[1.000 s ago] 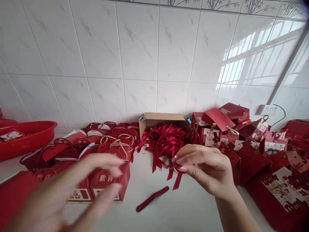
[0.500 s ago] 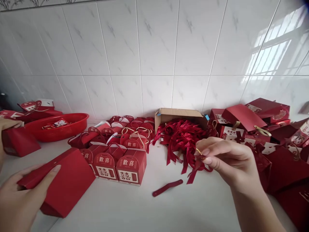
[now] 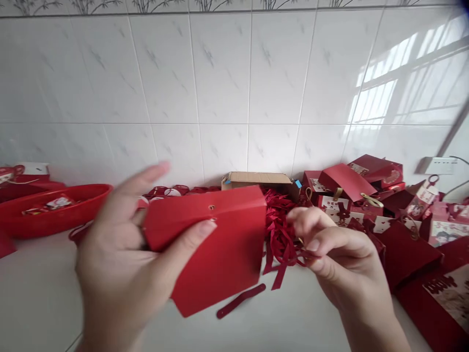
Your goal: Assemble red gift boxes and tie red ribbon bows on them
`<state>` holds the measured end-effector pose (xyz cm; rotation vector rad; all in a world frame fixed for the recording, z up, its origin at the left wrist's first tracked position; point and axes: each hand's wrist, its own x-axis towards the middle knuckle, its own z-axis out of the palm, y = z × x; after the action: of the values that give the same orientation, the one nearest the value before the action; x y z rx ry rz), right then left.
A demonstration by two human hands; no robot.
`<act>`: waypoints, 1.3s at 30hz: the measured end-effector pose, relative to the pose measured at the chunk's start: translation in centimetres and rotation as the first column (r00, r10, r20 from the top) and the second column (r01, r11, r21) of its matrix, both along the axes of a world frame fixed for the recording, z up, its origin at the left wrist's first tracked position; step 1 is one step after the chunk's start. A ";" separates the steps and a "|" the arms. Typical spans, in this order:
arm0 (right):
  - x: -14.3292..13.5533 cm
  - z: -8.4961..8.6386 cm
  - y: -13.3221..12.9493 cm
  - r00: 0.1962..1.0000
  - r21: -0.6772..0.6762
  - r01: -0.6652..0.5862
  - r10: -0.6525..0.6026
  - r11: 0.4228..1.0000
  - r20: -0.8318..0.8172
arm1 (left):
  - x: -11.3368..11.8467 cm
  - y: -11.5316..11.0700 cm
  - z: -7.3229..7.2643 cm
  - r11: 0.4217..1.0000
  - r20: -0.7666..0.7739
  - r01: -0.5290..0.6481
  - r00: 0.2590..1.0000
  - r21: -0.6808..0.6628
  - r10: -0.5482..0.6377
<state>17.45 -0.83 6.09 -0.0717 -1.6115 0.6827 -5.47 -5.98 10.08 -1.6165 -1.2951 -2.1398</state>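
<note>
My left hand (image 3: 120,264) grips a plain red gift box (image 3: 220,259), thumb pressed on its front just under small holes near the folded top. The index finger of that hand is raised and blurred. To the right of the box, my right hand (image 3: 340,259) pinches a dark red ribbon (image 3: 281,276) between thumb and fingertips; a bit of gold shows at the pinch. Behind the box lies a heap of red ribbons (image 3: 278,220), partly covered by it. On the table below rests a dark red strap (image 3: 240,301) with rounded ends.
A cardboard box (image 3: 256,179) stands behind the ribbons against the tiled wall (image 3: 227,73). Red gift boxes (image 3: 406,249) crowd the right side. A red basin (image 3: 32,222) with small wrapped packets is at left. Smaller red boxes are mostly hidden behind the held one.
My left hand has lifted the red box and brought it right, close to my right hand. The view has turned right; another person's hand at the far left is out of sight.
</note>
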 end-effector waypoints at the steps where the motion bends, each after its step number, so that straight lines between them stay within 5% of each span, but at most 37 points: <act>1: 0.0 0.0 -0.1 0.998 0.002 0.052 -0.052 0.999 -0.021 | 1.5 0.3 0.1 0.998 0.017 0.050 0.999 -0.028 -0.049; 4: -0.3 0.2 -0.5 0.987 -0.010 0.154 -0.154 0.988 -0.042 | 4.2 1.5 -0.4 0.967 0.091 0.226 0.972 -0.121 -0.216; 8: -1.7 -0.1 -0.9 0.984 -0.049 0.179 -0.180 0.983 0.000 | 4.4 3.5 -1.7 0.908 0.004 0.397 0.917 -0.132 -0.400; 13: -3.0 -0.8 -0.4 0.951 -0.008 0.304 -0.304 0.953 -0.046 | 4.0 4.7 -2.2 0.953 -0.170 0.301 0.938 -0.036 -0.303; 18: -2.9 -1.1 0.4 0.933 -0.029 0.359 -0.359 0.933 -0.031 | 4.7 4.6 -2.8 0.910 -0.089 0.401 0.908 -0.107 -0.410; 23: -3.2 -1.3 0.7 0.928 -0.025 0.373 -0.373 0.927 0.009 | 5.1 4.3 -2.8 0.938 -0.105 0.328 0.935 -0.111 -0.339; 39: -3.8 -1.6 1.0 0.879 0.023 0.477 -0.477 0.879 0.005 | 5.1 4.3 -3.4 0.920 -0.154 0.376 0.908 -0.113 -0.390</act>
<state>13.62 0.14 4.48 -0.4456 -1.5284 0.2799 -0.37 -1.71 6.69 -2.1953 -1.0957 -2.1028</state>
